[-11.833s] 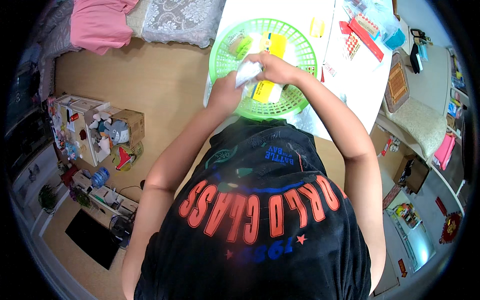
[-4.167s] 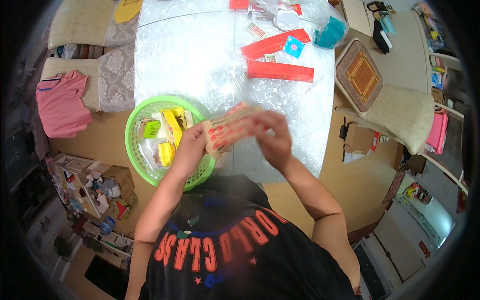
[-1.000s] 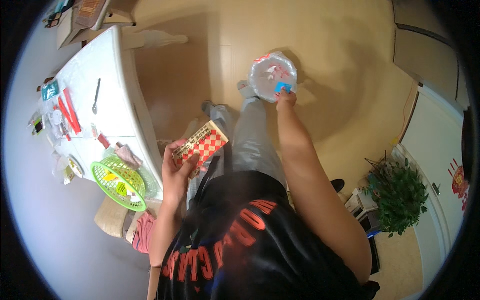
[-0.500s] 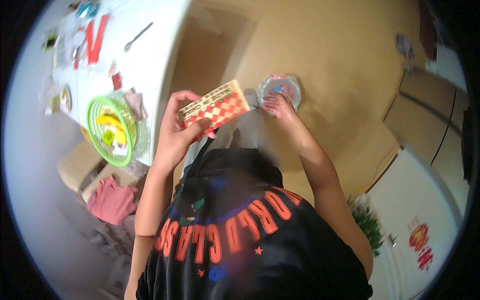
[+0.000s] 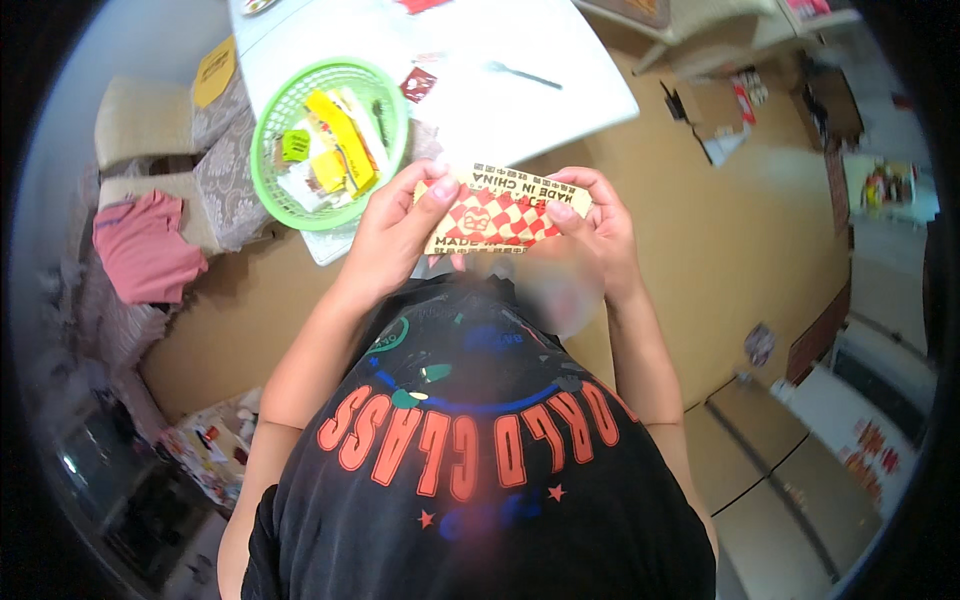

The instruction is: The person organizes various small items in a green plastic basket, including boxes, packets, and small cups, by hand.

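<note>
A flat, folded paper wrapper (image 5: 492, 212), cream with red diamond checks and dark print, is stretched between my two hands in front of my body. My left hand (image 5: 396, 228) pinches its left end, thumb on top and fingers behind. At the other end my right hand (image 5: 607, 232) grips the wrapper the same way. Just beyond my left hand, a green plastic basket (image 5: 268, 192) holds yellow packets (image 5: 345, 150) and a lime-green packet (image 5: 296, 145). Below the wrapper, a pale round bin (image 5: 572, 303) shows blurred and partly hidden.
The white table (image 5: 470, 125) lies ahead, with a dark slim utensil (image 5: 525, 75) and a small dark red packet (image 5: 418, 84) on it. A pink cloth (image 5: 150, 245) drapes over a chair at left. An opened cardboard box (image 5: 715, 112) sits on the floor at far right.
My right hand has come up from the bin and taken hold of the wrapper's right end. The wrapper has turned more level. My view has swung left toward the table and basket.
</note>
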Available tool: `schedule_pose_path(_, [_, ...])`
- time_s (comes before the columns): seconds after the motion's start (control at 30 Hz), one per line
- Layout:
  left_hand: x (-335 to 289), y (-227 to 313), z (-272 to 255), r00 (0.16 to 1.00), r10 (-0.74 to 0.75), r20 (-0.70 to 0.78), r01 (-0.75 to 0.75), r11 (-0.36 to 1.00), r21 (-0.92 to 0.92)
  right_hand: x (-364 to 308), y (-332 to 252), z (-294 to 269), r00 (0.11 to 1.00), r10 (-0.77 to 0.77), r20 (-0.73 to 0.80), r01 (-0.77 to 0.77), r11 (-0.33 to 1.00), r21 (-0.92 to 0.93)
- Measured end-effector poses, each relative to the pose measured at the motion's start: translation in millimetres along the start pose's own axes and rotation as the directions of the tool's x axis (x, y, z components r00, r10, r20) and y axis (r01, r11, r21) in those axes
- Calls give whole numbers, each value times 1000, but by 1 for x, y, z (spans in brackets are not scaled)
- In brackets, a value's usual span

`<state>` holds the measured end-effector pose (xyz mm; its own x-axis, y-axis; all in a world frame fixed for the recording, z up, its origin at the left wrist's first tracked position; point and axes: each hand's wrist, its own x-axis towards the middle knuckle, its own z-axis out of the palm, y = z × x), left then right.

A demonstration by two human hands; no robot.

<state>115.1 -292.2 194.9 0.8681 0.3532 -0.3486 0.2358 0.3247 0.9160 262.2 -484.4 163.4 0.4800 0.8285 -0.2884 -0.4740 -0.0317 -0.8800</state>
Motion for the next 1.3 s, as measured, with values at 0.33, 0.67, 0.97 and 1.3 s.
schedule_pose_path(0.33, [13,29,-107,944,161,-288,-172,985,-12,123,-36,69,918,-250,-310,323,922,213])
schedule_pose_path(0.67, [8,21,-148,851,176,-495,-338,904,-260,178,-27,110,990,138,-25,-122,937,329])
schedule_pose_path(0.97, [-11,7,-157,664,160,-731,-440,873,-208,183,-10,146,954,212,211,-266,923,277])
schedule_pose_path(1.3, [-3,-17,-171,439,157,-885,-530,840,-114,198,21,151,939,270,215,-318,918,237])
